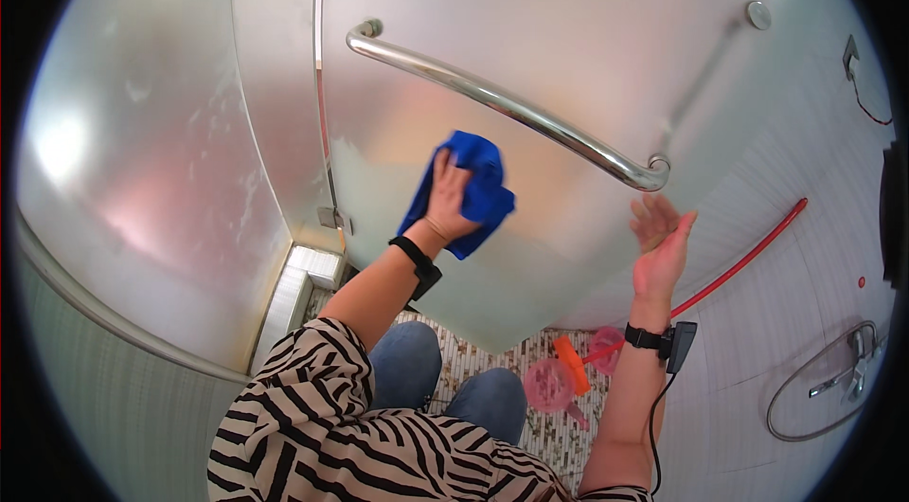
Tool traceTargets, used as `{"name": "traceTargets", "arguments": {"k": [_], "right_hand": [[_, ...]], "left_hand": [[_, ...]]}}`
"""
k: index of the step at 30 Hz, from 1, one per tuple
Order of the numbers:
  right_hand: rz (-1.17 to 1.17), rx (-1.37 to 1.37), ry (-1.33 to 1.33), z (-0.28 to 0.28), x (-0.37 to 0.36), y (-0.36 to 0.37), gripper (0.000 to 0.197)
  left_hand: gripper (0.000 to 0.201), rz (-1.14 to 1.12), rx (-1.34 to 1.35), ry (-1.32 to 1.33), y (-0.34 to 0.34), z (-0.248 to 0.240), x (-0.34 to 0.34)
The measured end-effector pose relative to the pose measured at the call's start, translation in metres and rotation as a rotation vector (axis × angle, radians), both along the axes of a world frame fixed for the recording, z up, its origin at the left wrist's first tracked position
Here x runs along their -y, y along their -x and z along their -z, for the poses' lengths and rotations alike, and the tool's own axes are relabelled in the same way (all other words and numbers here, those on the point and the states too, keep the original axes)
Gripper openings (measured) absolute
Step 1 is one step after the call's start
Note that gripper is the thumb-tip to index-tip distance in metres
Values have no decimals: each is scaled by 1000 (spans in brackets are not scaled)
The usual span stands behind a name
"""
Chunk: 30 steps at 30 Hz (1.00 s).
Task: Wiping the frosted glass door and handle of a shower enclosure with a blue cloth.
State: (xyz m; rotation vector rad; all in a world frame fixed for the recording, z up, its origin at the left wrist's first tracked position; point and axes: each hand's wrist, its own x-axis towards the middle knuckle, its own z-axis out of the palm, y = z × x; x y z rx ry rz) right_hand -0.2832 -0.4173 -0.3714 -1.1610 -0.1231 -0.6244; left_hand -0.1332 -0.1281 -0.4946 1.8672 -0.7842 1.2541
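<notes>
My left hand [449, 194] presses a blue cloth [488, 170] against the frosted glass door [568, 47], below the long chrome handle bar [502, 102]. The fingers lie over the cloth, which bunches and spreads out to their right. Nothing is in my right hand [661, 242], which is raised with its fingers apart beside the right-hand edge of the door. It is just under the lower right end of the bar; whether it touches the glass I cannot tell.
A red pole [748, 256] slants down the tiled wall at right, toward an orange tool head [571, 365]. Beside that on the mosaic floor stands a pink translucent dipper [547, 386]. A shower tap [852, 374] with hose hangs far right. Another frosted panel [151, 123] is at left.
</notes>
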Motion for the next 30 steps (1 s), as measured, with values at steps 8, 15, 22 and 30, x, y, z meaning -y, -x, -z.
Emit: {"name": "traceTargets", "arguments": {"k": [8, 15, 22, 30], "right_hand": [[88, -10, -21, -2, -1, 6, 61], [184, -29, 16, 1, -1, 3, 59], [174, -42, 3, 4, -5, -2, 57], [177, -47, 16, 4, -2, -1, 56]], "left_hand": [[58, -161, -168, 641, 0, 3, 44], [52, 130, -269, 20, 88, 13, 132], [41, -3, 31, -292, 40, 24, 60], [61, -509, -210, 270, -52, 52, -44]]}}
